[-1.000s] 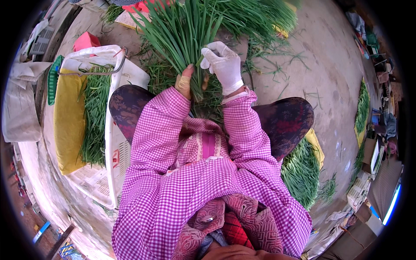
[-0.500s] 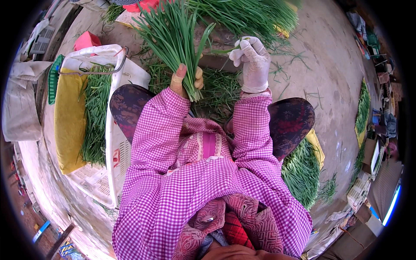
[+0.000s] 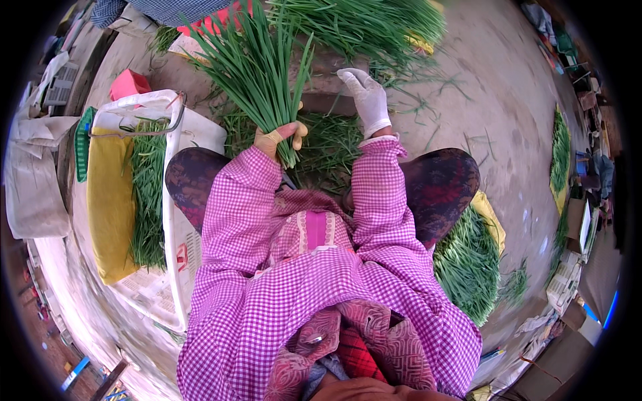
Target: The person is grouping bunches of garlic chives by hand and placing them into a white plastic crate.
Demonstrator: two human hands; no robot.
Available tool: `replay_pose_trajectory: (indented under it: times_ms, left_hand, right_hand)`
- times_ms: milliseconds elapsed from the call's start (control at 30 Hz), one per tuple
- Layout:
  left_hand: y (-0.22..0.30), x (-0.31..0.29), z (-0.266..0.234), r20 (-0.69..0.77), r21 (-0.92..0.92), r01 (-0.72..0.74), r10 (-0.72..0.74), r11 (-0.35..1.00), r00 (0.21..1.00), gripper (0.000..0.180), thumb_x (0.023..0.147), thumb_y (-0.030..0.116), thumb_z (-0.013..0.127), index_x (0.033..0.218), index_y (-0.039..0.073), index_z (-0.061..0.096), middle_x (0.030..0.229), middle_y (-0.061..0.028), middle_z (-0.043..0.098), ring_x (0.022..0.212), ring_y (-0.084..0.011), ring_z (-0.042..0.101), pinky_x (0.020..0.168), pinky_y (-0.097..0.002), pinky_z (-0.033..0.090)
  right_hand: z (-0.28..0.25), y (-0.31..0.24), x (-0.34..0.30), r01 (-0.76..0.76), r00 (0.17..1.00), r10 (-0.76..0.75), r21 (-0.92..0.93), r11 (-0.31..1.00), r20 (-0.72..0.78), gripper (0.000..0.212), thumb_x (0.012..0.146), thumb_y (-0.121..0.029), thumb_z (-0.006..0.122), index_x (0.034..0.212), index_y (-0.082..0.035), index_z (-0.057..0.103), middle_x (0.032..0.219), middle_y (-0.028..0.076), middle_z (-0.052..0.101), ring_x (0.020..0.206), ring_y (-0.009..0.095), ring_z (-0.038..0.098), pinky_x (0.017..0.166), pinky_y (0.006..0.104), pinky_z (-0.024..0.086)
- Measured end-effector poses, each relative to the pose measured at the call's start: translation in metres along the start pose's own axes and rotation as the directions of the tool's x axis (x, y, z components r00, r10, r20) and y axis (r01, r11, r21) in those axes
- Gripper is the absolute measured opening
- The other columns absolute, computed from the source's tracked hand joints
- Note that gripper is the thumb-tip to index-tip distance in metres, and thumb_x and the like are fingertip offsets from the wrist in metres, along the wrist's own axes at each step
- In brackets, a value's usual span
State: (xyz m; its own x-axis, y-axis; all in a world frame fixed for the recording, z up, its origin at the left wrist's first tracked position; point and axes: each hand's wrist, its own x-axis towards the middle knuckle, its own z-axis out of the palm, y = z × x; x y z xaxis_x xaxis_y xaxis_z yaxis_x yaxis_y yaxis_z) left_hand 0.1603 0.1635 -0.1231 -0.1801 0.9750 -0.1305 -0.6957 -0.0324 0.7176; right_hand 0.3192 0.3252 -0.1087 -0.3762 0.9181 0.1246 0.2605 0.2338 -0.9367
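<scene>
My left hand (image 3: pixel 281 137) is closed round the lower stems of a bunch of garlic chives (image 3: pixel 257 73), its long green leaves fanning up and to the left. Yellowish covering shows on the fingers of this hand. To the right of the bunch, apart from it, my right hand (image 3: pixel 366 100) wears a white glove. Its fingers stretch out toward the upper left, and nothing shows between them. Loose chive leaves (image 3: pixel 331 144) lie on the ground below and between both hands. A large heap of chives (image 3: pixel 364 27) lies beyond them.
At the left stands a white plastic crate (image 3: pixel 175 220) with a wire handle, yellow cloth (image 3: pixel 110 207) and chives inside. A red container (image 3: pixel 130 85) sits behind it. Another chive pile (image 3: pixel 468 260) lies by my right knee. At the top left, part of a person's checked clothing (image 3: pixel 177 10) shows.
My right hand has let go of the leaf it pinched, its fingers straightening as it moved slightly left. The bunch has shifted left and fans wider in my left hand. The checked clothing shows more.
</scene>
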Motion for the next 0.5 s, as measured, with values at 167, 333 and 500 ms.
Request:
replay_pose_trajectory:
  times_ms: [167,333,500]
  left_hand:
    - [-0.004,-0.004,0.004,0.071,0.110,0.116,-0.124,0.987,0.990,0.046,0.081,0.007,0.065,0.124,-0.001,0.049,0.068,-0.0089,0.060,0.048,-0.0157,0.051,0.044,-0.0267,0.042]
    - [-0.003,-0.009,0.006,0.060,0.166,0.227,-0.239,0.960,0.969,0.046,0.082,0.011,0.066,0.124,0.000,0.049,0.062,-0.0062,0.055,0.046,-0.0137,0.048,0.043,-0.0258,0.038]
    - [-0.004,-0.005,0.005,0.057,0.171,0.199,-0.212,0.965,0.976,0.024,0.079,0.005,0.069,0.102,0.001,0.062,0.058,-0.0072,0.057,0.042,-0.0157,0.049,0.037,-0.0273,0.035]
  right_hand:
    - [0.005,-0.009,-0.004,-0.167,0.981,0.068,0.602,0.781,0.184,0.043,0.094,-0.039,0.046,0.105,-0.001,0.063,0.100,0.010,0.066,0.094,0.017,0.061,0.086,0.0318,0.046]
    - [0.005,-0.013,-0.004,-0.157,0.986,0.073,0.698,0.699,0.148,0.031,0.094,-0.027,0.050,0.097,0.001,0.062,0.085,0.008,0.066,0.072,0.014,0.063,0.063,0.0242,0.047]
    - [0.003,-0.018,-0.006,-0.110,0.989,0.140,0.368,0.923,-0.055,0.019,0.091,-0.019,0.054,0.085,-0.002,0.062,0.069,0.002,0.062,0.053,0.008,0.055,0.045,0.0199,0.037]
